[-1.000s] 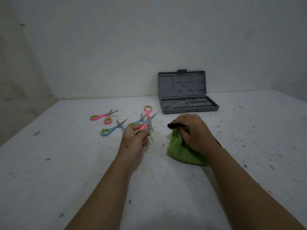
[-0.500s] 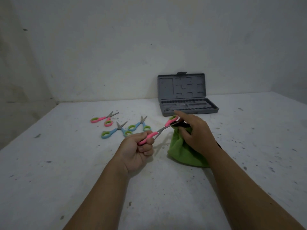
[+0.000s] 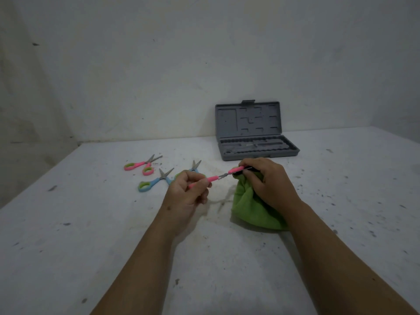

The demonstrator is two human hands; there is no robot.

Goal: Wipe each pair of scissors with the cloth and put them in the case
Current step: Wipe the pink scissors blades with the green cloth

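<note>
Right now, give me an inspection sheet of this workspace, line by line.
Surface: white table, stained, dotted with dark specks.
Job's things: pink scissors spread open, held between both hands above the table; green cloth bunched under the right hand; grey case open at the back, no scissors seen inside.
Waiting: pink pair and blue pair lying flat; second blue pair partly hidden behind the left hand.
Clutter: nothing seen beyond the specks.
Hands: left hand grips one pink handle; right hand pinches the other and holds the cloth.
Cables: nothing seen.
Surroundings: bare white walls.
</note>
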